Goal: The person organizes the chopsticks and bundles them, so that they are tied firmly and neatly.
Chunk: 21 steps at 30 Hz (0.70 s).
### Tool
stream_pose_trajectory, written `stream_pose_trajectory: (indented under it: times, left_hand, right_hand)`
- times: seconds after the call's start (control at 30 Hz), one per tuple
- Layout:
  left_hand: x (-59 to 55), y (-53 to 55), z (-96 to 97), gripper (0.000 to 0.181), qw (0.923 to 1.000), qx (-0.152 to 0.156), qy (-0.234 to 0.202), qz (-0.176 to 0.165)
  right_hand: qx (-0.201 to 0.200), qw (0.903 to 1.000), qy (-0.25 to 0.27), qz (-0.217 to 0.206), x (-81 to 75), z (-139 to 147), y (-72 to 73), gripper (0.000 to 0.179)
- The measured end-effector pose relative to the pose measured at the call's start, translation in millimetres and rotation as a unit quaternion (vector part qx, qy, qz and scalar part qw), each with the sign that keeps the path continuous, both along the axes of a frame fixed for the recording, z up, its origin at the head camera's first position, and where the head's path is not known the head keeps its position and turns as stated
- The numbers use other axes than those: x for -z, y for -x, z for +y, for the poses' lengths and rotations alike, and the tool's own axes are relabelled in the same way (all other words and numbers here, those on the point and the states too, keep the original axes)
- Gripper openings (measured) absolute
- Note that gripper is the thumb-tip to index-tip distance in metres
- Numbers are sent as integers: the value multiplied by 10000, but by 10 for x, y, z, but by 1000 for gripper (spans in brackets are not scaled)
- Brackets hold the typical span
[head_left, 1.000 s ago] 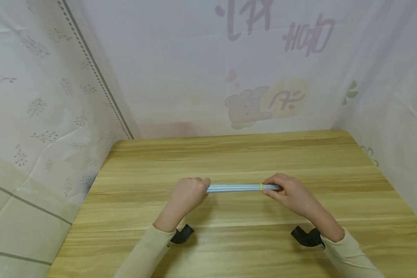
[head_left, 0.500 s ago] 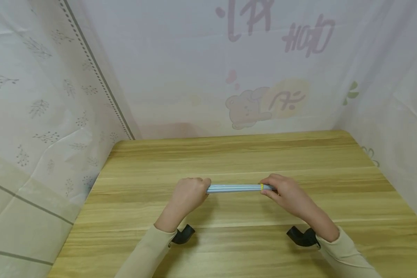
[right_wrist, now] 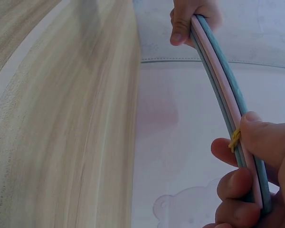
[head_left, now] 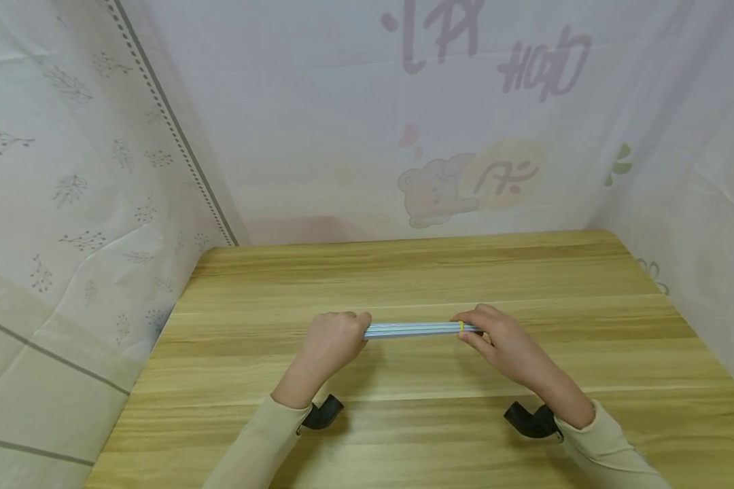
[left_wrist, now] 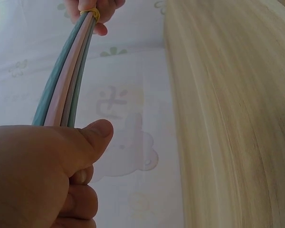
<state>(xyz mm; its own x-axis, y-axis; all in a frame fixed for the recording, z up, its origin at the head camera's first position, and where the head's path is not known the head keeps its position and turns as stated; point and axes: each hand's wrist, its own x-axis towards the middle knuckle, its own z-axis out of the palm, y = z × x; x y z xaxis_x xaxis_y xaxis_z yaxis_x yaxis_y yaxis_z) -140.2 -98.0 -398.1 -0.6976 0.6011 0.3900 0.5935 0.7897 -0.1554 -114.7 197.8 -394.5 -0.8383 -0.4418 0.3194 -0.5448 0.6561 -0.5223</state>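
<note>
A bundle of pencil-like sticks (head_left: 410, 330), pale blue-green and pink, is held level above the wooden table. My left hand (head_left: 336, 343) grips its left end in a fist, with the thumb along the bundle (left_wrist: 69, 76) in the left wrist view; that end is hidden in the palm. A yellow rubber band (right_wrist: 235, 139) circles the sticks near their right end. At the band, my right hand (head_left: 498, 339) pinches the bundle between thumb and fingers, and the stick ends lie inside its curled fingers (right_wrist: 235, 185).
The wooden table (head_left: 416, 272) spreads below both hands. Patterned cloth (head_left: 318, 122) hangs behind it and at both sides. A black curved piece is fixed at each wrist, one by the left cuff (head_left: 323, 413) and one by the right cuff (head_left: 531, 420).
My right hand has shifted a little left along the bundle, so its fingertips now sit at the yellow rubber band. The left hand has stayed in place, gripping the sticks.
</note>
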Motion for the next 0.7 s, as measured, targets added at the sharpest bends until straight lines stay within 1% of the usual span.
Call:
stream_pose_trajectory:
  times: [0.27, 0.43, 0.6, 0.7]
  left_hand:
    - [-3, -8, 0, 33, 10000, -23, 22, -76]
    - [10, -10, -6, 33, 10000, -14, 46, -49]
    - [-1, -11, -2, 31, 9999, -21, 69, -151]
    - [-10, -10, 4, 30, 9998, -24, 97, -197]
  right_hand:
    - [50, 9997, -24, -236, 8, 19, 14, 30]
    - [55, 9995, -56, -307, 17, 16, 21, 31]
    - [68, 9992, -73, -377, 16, 8, 31, 34]
    - [66, 9993, -134, -336, 17, 0, 39, 38]
